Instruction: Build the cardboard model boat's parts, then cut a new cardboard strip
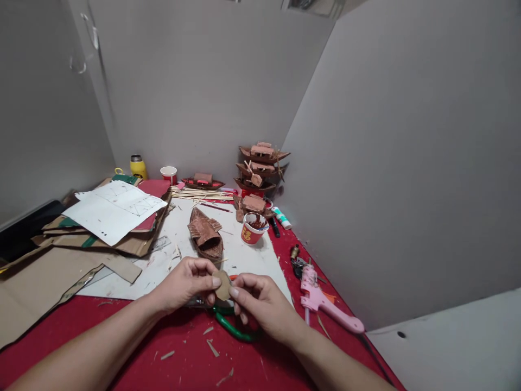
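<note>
A small cut piece of brown cardboard [222, 286] is pinched between both my hands above the table's front part. My left hand [191, 282] grips its left edge, thumb on top. On the opposite edge, my right hand [260, 301] holds it between thumb and fingers. Below and partly hidden by my hands lie scissors with green handles [234, 327]. Just beyond stands a brown model boat [206, 233] with a roofed cover. To its right is a red and white paper cup [254, 229] with dark brown paint inside.
Several finished model boats [262, 168] are stacked at the back right. A pink glue gun [325, 304] lies at the right edge. Cardboard sheets with a drawn paper [118, 209] pile up on the left. Thin wooden sticks [203, 194] lie at the back; cardboard scraps [212, 347] litter the red cloth.
</note>
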`<state>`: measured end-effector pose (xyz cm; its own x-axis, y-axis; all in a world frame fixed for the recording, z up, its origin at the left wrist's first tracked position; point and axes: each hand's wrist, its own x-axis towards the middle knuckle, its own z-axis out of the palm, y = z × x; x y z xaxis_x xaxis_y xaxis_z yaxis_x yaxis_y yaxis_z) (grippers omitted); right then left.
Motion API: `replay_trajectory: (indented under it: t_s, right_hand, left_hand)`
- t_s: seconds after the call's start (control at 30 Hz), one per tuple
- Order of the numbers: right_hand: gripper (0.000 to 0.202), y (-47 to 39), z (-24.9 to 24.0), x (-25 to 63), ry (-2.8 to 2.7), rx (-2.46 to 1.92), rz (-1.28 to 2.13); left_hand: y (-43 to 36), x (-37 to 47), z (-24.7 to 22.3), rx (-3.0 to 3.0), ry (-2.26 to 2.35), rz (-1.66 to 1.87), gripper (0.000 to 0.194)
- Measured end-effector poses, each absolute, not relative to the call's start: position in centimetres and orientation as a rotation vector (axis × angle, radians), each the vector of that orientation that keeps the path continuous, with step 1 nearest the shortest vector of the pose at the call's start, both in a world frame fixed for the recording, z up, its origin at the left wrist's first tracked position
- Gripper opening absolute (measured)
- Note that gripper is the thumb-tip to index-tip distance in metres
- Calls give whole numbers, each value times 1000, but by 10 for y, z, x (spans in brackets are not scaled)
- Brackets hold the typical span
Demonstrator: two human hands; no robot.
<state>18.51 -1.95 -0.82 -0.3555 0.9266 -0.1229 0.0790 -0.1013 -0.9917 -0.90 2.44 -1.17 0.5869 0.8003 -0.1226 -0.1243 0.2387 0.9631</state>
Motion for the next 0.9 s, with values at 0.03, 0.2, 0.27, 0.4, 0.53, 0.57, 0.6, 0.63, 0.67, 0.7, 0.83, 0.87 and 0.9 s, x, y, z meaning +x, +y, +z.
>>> replay_trajectory:
  t_s: [0.03, 0.2, 0.27, 0.4, 0.53, 0.57, 0.6, 0.63, 0.67, 0.7, 0.83, 0.87, 0.9]
  right_hand:
    - [40, -20, -8, 185, -1463, -1148, 1545]
    - [41, -20, -7, 185, -1457, -1185, 1545]
    - [41, -20, -7, 185, -1458, -1188, 1547]
    - [41, -21, -7, 185, -1483, -1170, 1549]
    - [44, -20, -5, 186, -1491, -1109, 1573]
    - [44, -20, -5, 186, -1488, -1099, 1577]
    - [45, -20, -5, 187, -1487, -1096, 1573]
    - [46, -19, -5, 187, -1489, -1100, 1560]
    - [47, -19, -5, 187, -1489, -1109, 1538]
    - [48, -19, -5, 188, -1484, -1120, 1510]
    - [45, -20, -5, 188, -1426, -1130, 1495]
    - [43, -21, -6, 188, -1418, -1127, 1521]
    - [41, -22, -6, 187, -1417, -1127, 1548]
  left_hand:
    - [25, -9, -12, 1167, 705, 705, 33]
    - [26, -10, -10, 1176, 689, 677, 33]
    - [26, -10, -9, 1178, 685, 666, 34]
    - [26, -11, -9, 1168, 680, 645, 34]
    - [27, -12, -10, 1139, 673, 650, 30]
    - [28, -13, -9, 1141, 675, 651, 29]
    - [28, -13, -9, 1148, 679, 650, 29]
    - [28, -13, -8, 1156, 685, 648, 29]
    - [28, -13, -6, 1165, 693, 646, 29]
    - [28, -13, -5, 1172, 701, 644, 29]
    - [27, -13, -2, 1188, 727, 642, 30]
    - [27, -13, -2, 1188, 727, 642, 30]
    - [27, -13, -2, 1186, 725, 643, 30]
